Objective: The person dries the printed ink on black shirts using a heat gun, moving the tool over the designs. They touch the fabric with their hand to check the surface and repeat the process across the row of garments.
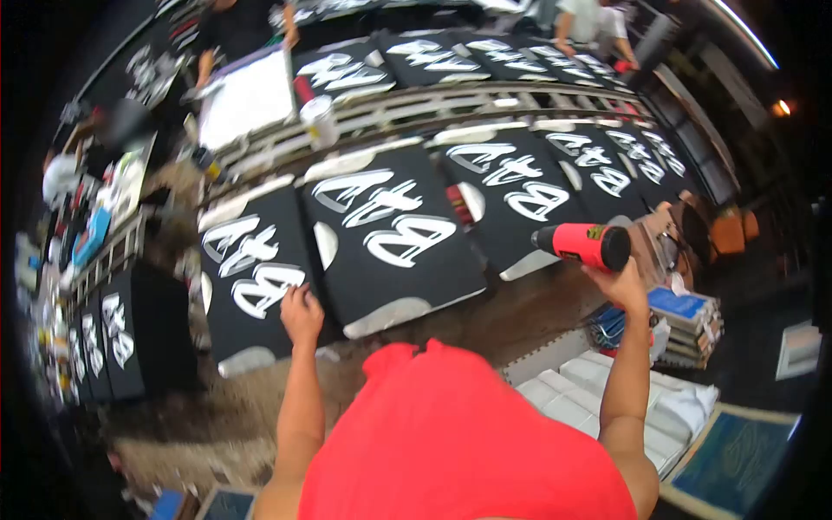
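Observation:
My right hand (622, 286) is closed around the grip of a red and black heat gun (582, 244), held level above the long table with its dark nozzle pointing left. My left hand (302, 314) reaches down to the white lettering on the nearest left black fabric panel (230, 325). Its fingers are slightly bent at the edge of the print, and nothing shows in them. Beside it lies another black panel (407, 290) with the same white brush-style print. Pale rounded board ends (386, 316) show at the panels' edges.
More printed panels (511, 195) run along the table, with a second row behind a rail (416, 100). A white tub (319, 121) and a white-faced screen frame (247, 100) stand at the rail. White boxes (576, 390) sit near my right side. Other people work across the tables.

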